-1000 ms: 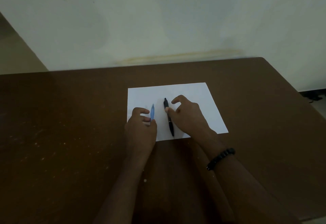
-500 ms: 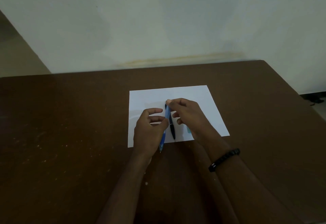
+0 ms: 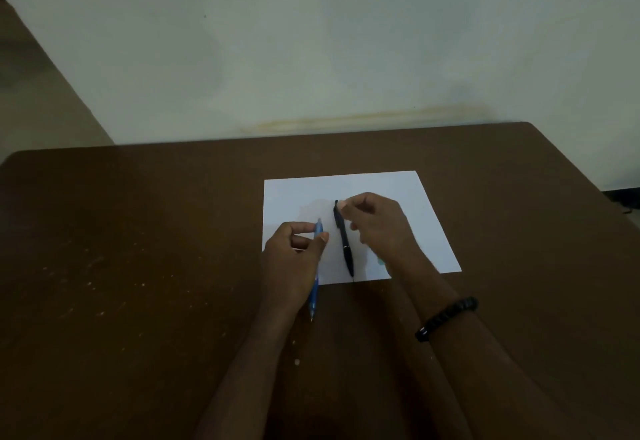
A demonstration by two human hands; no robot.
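Nearest the person, a dark beaded bracelet point(image 3: 446, 318) sits on the right wrist. Level with it, the blue pen's point(image 3: 314, 294) near end pokes out below the left hand point(image 3: 294, 259), over bare table point(image 3: 138, 266). That hand is clenched round the pen's barrel, thumb against curled fingers, and the far tip shows just above the knuckles, over the white paper point(image 3: 381, 185). Just to the right of this grip the black pen point(image 3: 345, 242) lies flat on the sheet, running away from the person with its near end at the paper's near edge. The right hand point(image 3: 377, 228) is curled at the pen's far end, where its fingertips point(image 3: 342, 204) seem to pinch the very tip, though the pen has not left the sheet. Past both grips the paper is blank, then comes the table's far edge and the pale wall. I judge the work about half done: one pen is in hand, the other is only taken at its end and has yet to be lifted.
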